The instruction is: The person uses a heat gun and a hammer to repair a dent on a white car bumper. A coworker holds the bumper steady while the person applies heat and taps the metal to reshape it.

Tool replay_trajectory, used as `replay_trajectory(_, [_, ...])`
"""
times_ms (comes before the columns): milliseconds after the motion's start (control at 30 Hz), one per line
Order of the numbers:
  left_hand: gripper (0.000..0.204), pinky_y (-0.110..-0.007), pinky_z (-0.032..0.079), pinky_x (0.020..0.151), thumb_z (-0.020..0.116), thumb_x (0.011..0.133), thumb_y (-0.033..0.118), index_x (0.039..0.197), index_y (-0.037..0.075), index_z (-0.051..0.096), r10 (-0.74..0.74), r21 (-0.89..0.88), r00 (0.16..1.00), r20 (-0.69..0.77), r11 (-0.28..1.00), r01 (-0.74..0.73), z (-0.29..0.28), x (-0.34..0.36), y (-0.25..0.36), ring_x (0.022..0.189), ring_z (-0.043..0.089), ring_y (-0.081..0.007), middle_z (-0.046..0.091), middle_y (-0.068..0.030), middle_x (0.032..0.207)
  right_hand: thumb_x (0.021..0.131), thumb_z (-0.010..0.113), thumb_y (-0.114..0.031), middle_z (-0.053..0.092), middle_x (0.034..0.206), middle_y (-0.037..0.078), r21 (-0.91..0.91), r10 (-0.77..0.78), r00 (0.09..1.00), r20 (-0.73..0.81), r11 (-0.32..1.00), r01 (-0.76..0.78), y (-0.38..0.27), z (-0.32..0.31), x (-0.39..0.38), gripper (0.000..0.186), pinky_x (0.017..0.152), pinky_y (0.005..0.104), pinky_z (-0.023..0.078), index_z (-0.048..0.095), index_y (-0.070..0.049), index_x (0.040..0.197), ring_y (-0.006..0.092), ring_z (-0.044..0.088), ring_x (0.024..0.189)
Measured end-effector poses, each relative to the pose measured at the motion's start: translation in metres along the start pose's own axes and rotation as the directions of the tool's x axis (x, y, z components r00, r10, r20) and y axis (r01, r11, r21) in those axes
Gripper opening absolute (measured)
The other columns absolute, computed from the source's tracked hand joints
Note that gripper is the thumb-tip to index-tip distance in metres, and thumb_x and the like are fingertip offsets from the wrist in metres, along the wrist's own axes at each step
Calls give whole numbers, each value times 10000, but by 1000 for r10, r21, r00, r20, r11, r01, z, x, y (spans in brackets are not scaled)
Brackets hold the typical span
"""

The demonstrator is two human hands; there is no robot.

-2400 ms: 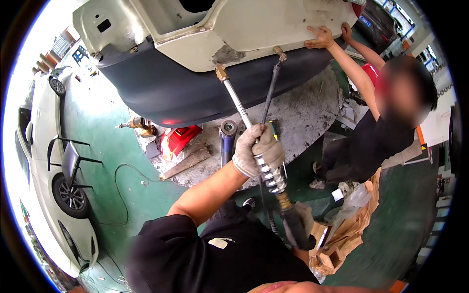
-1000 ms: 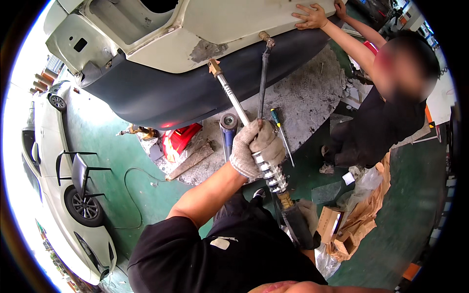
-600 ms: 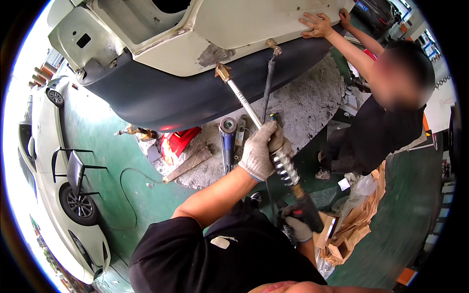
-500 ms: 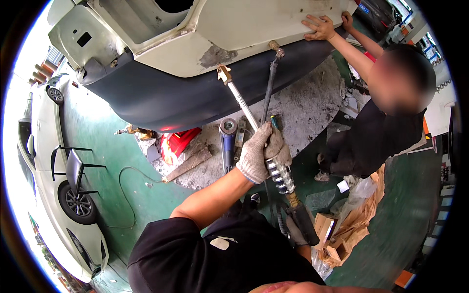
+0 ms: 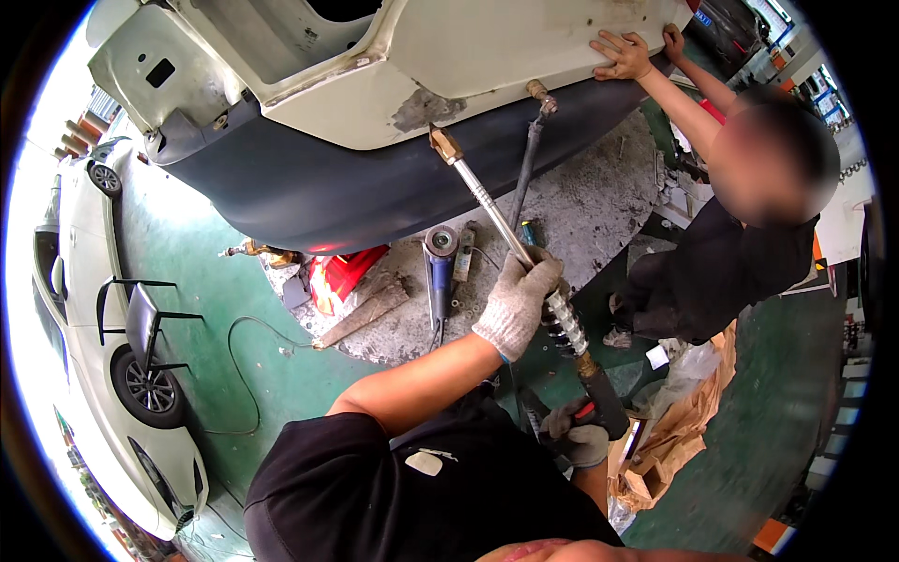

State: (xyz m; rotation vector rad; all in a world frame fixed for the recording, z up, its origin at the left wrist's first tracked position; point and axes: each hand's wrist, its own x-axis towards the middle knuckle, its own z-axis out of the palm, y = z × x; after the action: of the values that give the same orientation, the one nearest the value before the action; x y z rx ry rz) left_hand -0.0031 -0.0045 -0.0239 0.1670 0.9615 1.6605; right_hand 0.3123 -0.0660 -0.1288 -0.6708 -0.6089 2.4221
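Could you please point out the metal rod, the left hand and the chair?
Metal rod (image 5: 493,212), head view: on its shiny shaft.
Left hand (image 5: 517,307), head view: on the back of the glove.
Chair (image 5: 142,318), head view: on its seat.

The left hand (image 5: 520,302) wears an off-white knitted work glove (image 5: 496,326), coarse in stitch, with a thin blue edging (image 5: 507,359) at the wrist opening. Past that wrist the forearm (image 5: 426,379) is bare up to a wide black short sleeve (image 5: 318,459) with a plain hem. Below the left hand, a loose black T-shirt (image 5: 468,506) covers the torso; on its chest sits a small pale patch (image 5: 424,463) with rounded corners, a thin light marking (image 5: 452,456) just beside it. The right hand (image 5: 581,440) is gloved too, in greyer knit that looks darker toward the fingers.
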Motion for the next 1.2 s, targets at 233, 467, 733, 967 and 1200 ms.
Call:
replay_trajectory(233, [159,-372,526,697,630,1064,195,970,110,535,-38,-273,994,102,960,65,-4,-4,10,697,618,-197,490,-3,695,771,817,-54,683,958,104,-374,-120,989,-86,924,80,3,20,1,399,1011,537,538,668,-41,1140,287,669,928])
replay_trajectory(467, [224,-429,516,702,570,1083,194,878,122,518,-39,-356,982,183,929,103,-7,-7,16,648,585,-249,449,-10,642,846,802,-52,693,1016,75,-474,-165,982,-91,875,103,1,45,-1,255,1067,494,533,693,-45,1076,245,675,1033])
replay_trajectory(733, [265,-429,509,584,594,1061,295,884,107,537,-20,-380,986,163,921,81,-9,-5,26,555,550,-247,419,-28,604,928,770,-36,680,1066,19,-706,-216,969,-124,705,67,15,23,-19,292,945,315,536,661,-79,1196,128,640,1029])
replay_trajectory(967, [213,-415,523,579,634,1021,300,917,118,598,96,-292,994,-52,950,-107,-27,42,101,619,576,-215,460,10,624,948,732,-32,655,1055,-1,-780,-195,967,-167,626,-9,27,43,-27,307,832,274,530,667,-89,1242,112,624,952])
replay_trajectory(1200, [400,-371,457,540,514,1130,370,804,139,520,110,-504,896,430,853,137,-18,-15,10,548,491,-165,393,57,587,873,793,-22,701,1100,71,-979,-389,919,66,152,134,-10,85,-19,294,902,343,538,702,-48,1151,194,664,1068])
